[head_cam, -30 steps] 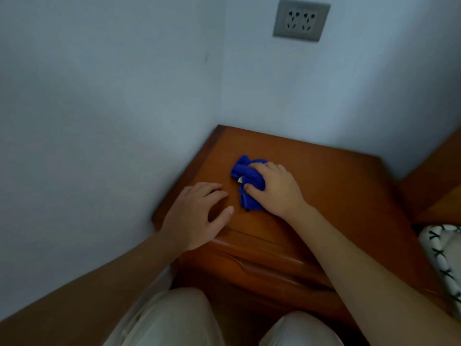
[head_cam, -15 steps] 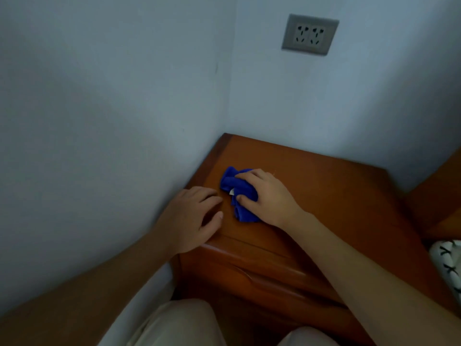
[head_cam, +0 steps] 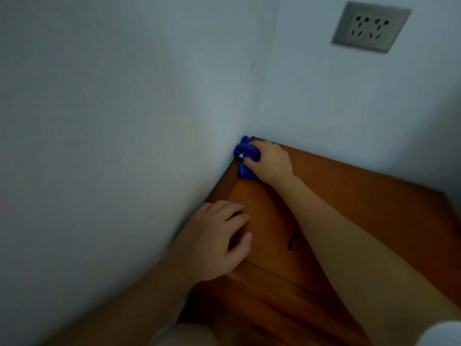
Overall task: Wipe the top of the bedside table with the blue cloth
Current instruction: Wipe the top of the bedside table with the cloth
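Head view: the right hand (head_cam: 270, 162) grips the bunched blue cloth (head_cam: 245, 158) and presses it into the far left corner of the wooden table (head_cam: 349, 196), against the wall. The left hand (head_cam: 217, 240) rests on the near left edge, fingers loose and holding nothing. The wipe looks under way, and the next pass likely calls for drawing the cloth right along the far edge.

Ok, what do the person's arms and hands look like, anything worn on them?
The left forearm and right forearm are bare as far as the frame shows, no sleeves or cuffs. The left hand and right hand are ungloved, with no ring, watch or bracelet visible, though the dim picture could hide something small. At the bottom edge, pale fabric looks like light trousers.
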Motion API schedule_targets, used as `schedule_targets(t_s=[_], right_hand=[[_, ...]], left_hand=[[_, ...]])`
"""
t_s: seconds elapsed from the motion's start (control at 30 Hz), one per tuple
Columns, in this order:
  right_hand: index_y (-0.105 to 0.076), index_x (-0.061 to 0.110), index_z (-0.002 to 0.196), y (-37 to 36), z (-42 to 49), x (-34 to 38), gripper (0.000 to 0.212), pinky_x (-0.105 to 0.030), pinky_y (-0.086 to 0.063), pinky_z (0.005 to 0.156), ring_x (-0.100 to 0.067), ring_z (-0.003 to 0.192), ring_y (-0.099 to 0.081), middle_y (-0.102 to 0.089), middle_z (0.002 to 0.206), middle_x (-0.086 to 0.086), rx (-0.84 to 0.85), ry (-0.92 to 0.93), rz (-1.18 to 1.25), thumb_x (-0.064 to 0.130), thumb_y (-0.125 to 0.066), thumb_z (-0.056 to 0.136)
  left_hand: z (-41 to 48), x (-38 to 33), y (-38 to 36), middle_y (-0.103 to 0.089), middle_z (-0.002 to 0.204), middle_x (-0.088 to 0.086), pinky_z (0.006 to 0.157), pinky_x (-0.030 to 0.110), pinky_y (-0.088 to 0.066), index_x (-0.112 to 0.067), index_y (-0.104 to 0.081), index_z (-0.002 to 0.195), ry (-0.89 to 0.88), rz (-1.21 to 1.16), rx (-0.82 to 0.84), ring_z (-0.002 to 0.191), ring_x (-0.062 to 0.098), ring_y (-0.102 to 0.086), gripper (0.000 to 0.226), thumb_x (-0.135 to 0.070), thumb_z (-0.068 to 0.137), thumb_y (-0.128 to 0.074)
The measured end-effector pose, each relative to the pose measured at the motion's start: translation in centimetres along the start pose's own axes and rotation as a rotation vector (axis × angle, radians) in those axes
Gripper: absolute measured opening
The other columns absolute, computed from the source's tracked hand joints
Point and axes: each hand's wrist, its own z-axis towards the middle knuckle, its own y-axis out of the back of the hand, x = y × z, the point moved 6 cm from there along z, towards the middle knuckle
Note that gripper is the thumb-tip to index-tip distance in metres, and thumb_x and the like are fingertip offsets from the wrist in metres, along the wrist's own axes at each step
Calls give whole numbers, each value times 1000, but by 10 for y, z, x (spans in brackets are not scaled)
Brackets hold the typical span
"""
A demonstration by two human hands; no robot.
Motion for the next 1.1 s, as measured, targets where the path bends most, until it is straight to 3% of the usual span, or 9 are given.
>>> schedule_targets(t_s=[0.2,0.33,0.5,0.63,0.73,1.0,1.1], right_hand=[[-62,28,131,7,-67,24,42,-41,-45,90,-23,104,-57,-64,120,-1,64,240,45,42,-64,91],[-60,30,132,14,-92,19,42,-37,-44,90,-17,103,-55,-62,123,4,63,282,61,44,-61,93],[-60,30,133,10,-55,2,44,-44,-46,92,-25,107,-56,-63,119,-2,57,151,41,46,-62,92],[-57,27,134,4,-9,-15,48,-45,-44,97,-31,117,-54,-60,128,-8,-12,-80,-44,49,-57,92],[-55,24,137,-6,6,-3,51,-45,-41,100,-33,122,-51,-57,135,-9,-20,-122,-122,50,-54,93],[-58,31,134,1,-51,22,43,-40,-43,92,-22,107,-55,-62,125,1,118,253,45,45,-60,93],[-58,32,132,6,-67,14,43,-36,-42,88,-15,101,-54,-62,118,6,124,309,79,48,-58,92]], left_hand=[[1,-2,0,-65,125,-2,94,32,-43,-19,-69,121,-3,12,22,115,14,-55,41,-44,95,-50],[0,-1,0,-66,119,-3,90,30,-44,-18,-69,119,-18,8,6,110,12,-56,38,-41,95,-51],[1,0,1,-65,126,-1,95,33,-45,-17,-70,121,-1,9,18,115,15,-56,42,-42,94,-51],[0,-1,2,-65,127,-1,96,32,-45,-18,-70,121,5,-4,12,117,14,-56,41,-42,94,-52],[0,-1,2,-65,128,-1,97,30,-43,-18,-70,122,7,-5,20,118,13,-56,41,-42,94,-52],[0,-4,4,-65,126,0,94,34,-46,-16,-69,122,4,1,36,115,15,-57,42,-42,94,-51],[0,-4,4,-65,124,0,93,34,-45,-16,-69,121,5,1,38,114,15,-57,42,-41,94,-51]])
